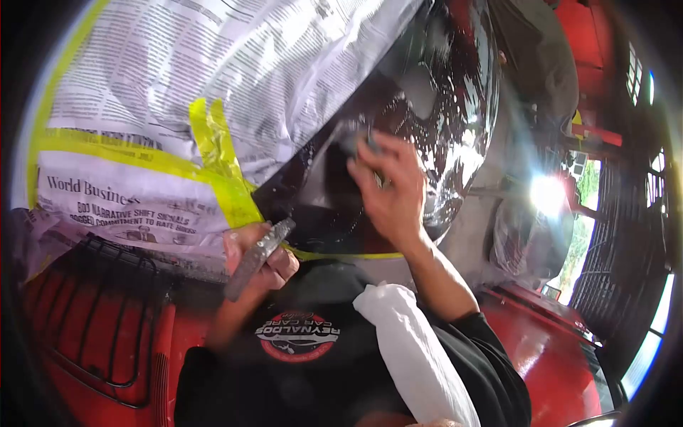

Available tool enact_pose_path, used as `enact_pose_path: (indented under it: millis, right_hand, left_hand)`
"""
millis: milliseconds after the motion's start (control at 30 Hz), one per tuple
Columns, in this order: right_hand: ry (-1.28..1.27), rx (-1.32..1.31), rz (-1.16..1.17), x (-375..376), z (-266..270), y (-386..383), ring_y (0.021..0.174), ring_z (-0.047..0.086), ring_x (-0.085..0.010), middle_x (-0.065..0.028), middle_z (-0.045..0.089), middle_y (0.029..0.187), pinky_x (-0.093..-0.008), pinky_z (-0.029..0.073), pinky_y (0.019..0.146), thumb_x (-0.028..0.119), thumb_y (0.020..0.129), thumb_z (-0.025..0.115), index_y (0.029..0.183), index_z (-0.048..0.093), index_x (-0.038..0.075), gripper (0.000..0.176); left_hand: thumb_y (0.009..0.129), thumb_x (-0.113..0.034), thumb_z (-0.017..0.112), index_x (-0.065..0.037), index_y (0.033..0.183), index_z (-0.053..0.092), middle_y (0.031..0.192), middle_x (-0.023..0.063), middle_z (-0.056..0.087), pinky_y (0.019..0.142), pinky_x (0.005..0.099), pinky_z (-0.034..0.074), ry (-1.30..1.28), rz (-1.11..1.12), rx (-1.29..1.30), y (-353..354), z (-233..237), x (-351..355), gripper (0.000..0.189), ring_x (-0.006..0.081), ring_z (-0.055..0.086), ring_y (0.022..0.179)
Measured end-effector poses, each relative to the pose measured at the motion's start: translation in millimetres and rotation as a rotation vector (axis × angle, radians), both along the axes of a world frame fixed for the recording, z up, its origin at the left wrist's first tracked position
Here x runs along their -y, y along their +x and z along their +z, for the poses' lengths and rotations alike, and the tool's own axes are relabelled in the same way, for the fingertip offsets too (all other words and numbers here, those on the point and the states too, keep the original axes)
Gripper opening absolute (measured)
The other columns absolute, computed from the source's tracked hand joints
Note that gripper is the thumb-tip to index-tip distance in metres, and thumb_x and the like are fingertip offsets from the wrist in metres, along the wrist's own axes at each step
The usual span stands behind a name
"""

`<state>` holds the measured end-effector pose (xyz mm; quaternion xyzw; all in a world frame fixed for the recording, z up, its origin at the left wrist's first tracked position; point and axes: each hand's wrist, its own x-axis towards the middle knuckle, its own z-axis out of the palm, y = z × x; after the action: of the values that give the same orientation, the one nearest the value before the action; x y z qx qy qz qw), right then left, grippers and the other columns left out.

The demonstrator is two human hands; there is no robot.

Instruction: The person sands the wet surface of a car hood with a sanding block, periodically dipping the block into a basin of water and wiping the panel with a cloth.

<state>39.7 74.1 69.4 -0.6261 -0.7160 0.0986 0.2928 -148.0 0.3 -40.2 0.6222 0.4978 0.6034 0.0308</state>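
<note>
My right hand (393, 186) is closed, its fingertips pressing a small greyish piece (348, 144) against a wet, dark glossy panel (334, 178). What kind of piece it is cannot be made out, as the fingers partly cover it. My left hand (260, 260) grips a long, flat, wet grey pad (260, 257), tilted, just off the panel's lower left edge. Whitish water streaks and drops cover the panel's right side. Newspaper (270, 78) masks the area to the left, held by yellow tape (226, 178).
A white cloth (420, 349) hangs down over my black shirt (313, 384). Black metal bars (99, 313) stand in front of a red surface at lower left. Another red surface (533, 356) lies at lower right. A bright light (548, 193) shines from the right.
</note>
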Motion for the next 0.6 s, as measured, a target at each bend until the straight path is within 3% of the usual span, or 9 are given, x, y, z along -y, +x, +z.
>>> enact_pose_path:
  millis: [133,200,267,300,367,400,467,533,600]
  right_hand:
    - [-0.027,-0.033,0.061,3.4,-11.0,15.6,0.096,0.069,-0.0228,-0.0160,0.066,0.116,-0.0317,0.054,0.085,0.000,0.078,0.080,0.102,0.075,0.002,0.025]
    - [0.012,-0.081,-0.036,-24.1,-7.1,11.7,0.102,0.069,-0.0257,-0.0179,0.066,0.117,-0.0351,0.055,0.090,-0.004,0.077,0.080,0.101,0.075,0.001,0.026]
    - [-0.013,-0.120,-0.054,-9.3,-6.7,13.3,0.101,0.069,-0.0257,-0.0183,0.066,0.118,-0.0351,0.055,0.089,-0.005,0.077,0.079,0.102,0.075,0.002,0.026]
    - [-0.004,-0.082,-0.007,9.3,-14.3,24.6,0.098,0.069,-0.0240,-0.0180,0.066,0.118,-0.0333,0.055,0.086,-0.004,0.079,0.078,0.102,0.075,0.002,0.025]
    - [-0.035,-0.100,0.012,17.7,-22.8,34.4,0.099,0.069,-0.0234,-0.0172,0.067,0.118,-0.0321,0.054,0.086,0.000,0.081,0.078,0.104,0.075,0.003,0.024]
    - [-0.031,-0.099,-0.001,6.3,-20.5,32.4,0.099,0.069,-0.0234,-0.0172,0.067,0.118,-0.0321,0.054,0.086,0.000,0.081,0.078,0.104,0.075,0.003,0.024]
    - [0.053,0.012,-0.047,-25.7,-9.4,26.8,0.110,0.067,-0.0280,-0.0182,0.067,0.118,-0.0365,0.054,0.094,-0.001,0.080,0.079,0.103,0.075,0.002,0.024]
    - [-0.018,-0.123,-0.091,-16.7,-4.3,24.2,0.112,0.066,-0.0291,-0.0181,0.067,0.119,-0.0382,0.054,0.095,-0.001,0.079,0.079,0.103,0.075,0.002,0.025]
    - [0.025,0.011,0.002,12.2,-18.4,42.9,0.103,0.067,-0.0297,-0.0143,0.068,0.116,-0.0377,0.055,0.084,0.006,0.081,0.078,0.104,0.076,0.009,0.023]
  left_hand:
    - [0.097,-0.015,0.049,0.003,0.096,0.049,0.078,0.0128,0.060,0.054,0.0368,0.045,0.126,0.010,0.128,8.8,1.0,-12.3,0.018,0.0249,0.057,0.061]
    - [0.097,-0.016,0.045,0.012,0.125,0.031,0.100,0.0246,0.059,0.061,0.0355,0.051,0.111,0.003,-0.008,3.7,-7.3,-3.2,0.042,0.0267,0.062,0.072]
    - [0.097,-0.017,0.043,0.017,0.139,0.022,0.111,0.0305,0.058,0.065,0.0348,0.054,0.118,0.013,-0.087,2.6,-7.3,-1.9,0.058,0.0275,0.064,0.078]
    - [0.097,-0.017,0.046,0.014,0.133,0.026,0.094,0.0223,0.059,0.059,0.0350,0.051,0.145,0.041,0.001,7.3,-4.2,-7.3,0.052,0.0251,0.060,0.069]
    - [0.097,-0.018,0.049,0.011,0.126,0.032,0.077,0.0141,0.059,0.050,0.0347,0.047,0.169,0.039,0.081,8.4,-1.3,-14.6,0.045,0.0221,0.056,0.058]
    - [0.097,-0.018,0.049,0.011,0.126,0.032,0.077,0.0141,0.059,0.050,0.0347,0.047,0.172,0.026,0.084,6.0,-13.6,-10.7,0.045,0.0221,0.056,0.058]
    - [0.096,-0.018,0.049,0.010,0.120,0.037,0.077,0.0137,0.059,0.052,0.0358,0.046,0.169,0.197,-0.199,4.6,-46.8,7.4,0.039,0.0231,0.056,0.059]
    - [0.096,-0.018,0.049,0.010,0.117,0.039,0.077,0.0135,0.059,0.053,0.0363,0.045,0.165,0.293,-0.352,0.9,-52.7,18.9,0.036,0.0236,0.056,0.059]
    - [0.096,-0.019,0.050,0.008,0.112,0.043,0.077,0.0132,0.059,0.055,0.0356,0.045,0.145,0.126,-0.052,4.3,-11.5,-4.6,0.032,0.0232,0.056,0.059]
